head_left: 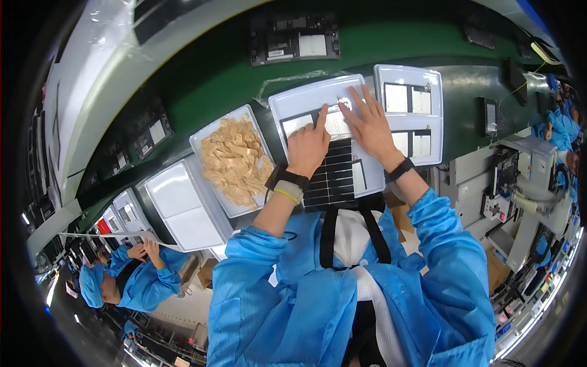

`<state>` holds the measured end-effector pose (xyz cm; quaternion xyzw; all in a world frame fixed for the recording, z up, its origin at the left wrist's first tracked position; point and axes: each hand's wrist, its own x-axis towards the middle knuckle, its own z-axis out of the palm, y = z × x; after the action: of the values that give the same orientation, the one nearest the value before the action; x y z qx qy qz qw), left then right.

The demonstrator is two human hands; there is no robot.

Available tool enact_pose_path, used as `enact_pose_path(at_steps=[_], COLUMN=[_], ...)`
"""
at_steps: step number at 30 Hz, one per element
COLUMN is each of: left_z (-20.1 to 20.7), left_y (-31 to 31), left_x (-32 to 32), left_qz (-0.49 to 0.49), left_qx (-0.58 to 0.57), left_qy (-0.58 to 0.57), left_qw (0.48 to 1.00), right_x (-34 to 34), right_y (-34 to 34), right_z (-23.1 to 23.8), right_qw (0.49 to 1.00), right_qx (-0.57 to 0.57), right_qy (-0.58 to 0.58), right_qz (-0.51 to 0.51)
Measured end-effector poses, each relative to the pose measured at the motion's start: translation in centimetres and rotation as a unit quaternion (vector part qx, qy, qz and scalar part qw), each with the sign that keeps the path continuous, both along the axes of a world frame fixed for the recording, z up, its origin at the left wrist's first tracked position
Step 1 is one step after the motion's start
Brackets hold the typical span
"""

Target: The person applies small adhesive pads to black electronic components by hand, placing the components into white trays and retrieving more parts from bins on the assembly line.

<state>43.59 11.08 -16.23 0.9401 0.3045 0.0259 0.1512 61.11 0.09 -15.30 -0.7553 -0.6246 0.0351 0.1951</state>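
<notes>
A white tray [284, 95] lies in front of me with flat white-and-black battery packs in it. Both hands work over one white battery pack [337, 124]. My left hand [307, 148] presses its stretched index finger at the pack's far left edge, the other fingers partly bent. My right hand [371, 129] lies on the pack's right side with its fingers spread, one fingertip near the far edge. I cannot make out any small piece under the fingertips. A black sheet divided into strips [330, 177] lies over the tray's near part, just below my hands.
Left of the tray stands a white bin [197, 144] heaped with tan paper-like pieces, then stacked white trays [177, 205]. Another tray [408, 73] with battery packs stands right. Device housings [295, 40] lie on the green belt [214, 67]. A co-worker [131, 275] sits at left.
</notes>
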Motion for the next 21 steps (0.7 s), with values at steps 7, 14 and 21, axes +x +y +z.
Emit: enact_pose_path(at_steps=[7,14,21], left_z=[4.8,12.3,13.8], left_y=[-1.2,-3.6,-7.0], left_x=[-3.2,-9.9,-11.1], left_qz=[0.058,0.186,0.205], left_qx=[-0.147,-0.427,-0.404], left_qy=[-0.133,-0.334,-0.44], left_qw=[0.978,0.819,0.775], right_x=[-4.4,-6.4,-8.3], right_y=[-3.1,-6.1,-6.6], right_z=[7.4,11.7,15.1], right_qw=[0.9,0.877,0.924], right_qx=[-0.038,-0.004,0.09], right_qy=[0.43,0.473,0.372], right_qz=[-0.054,-0.081,-0.014])
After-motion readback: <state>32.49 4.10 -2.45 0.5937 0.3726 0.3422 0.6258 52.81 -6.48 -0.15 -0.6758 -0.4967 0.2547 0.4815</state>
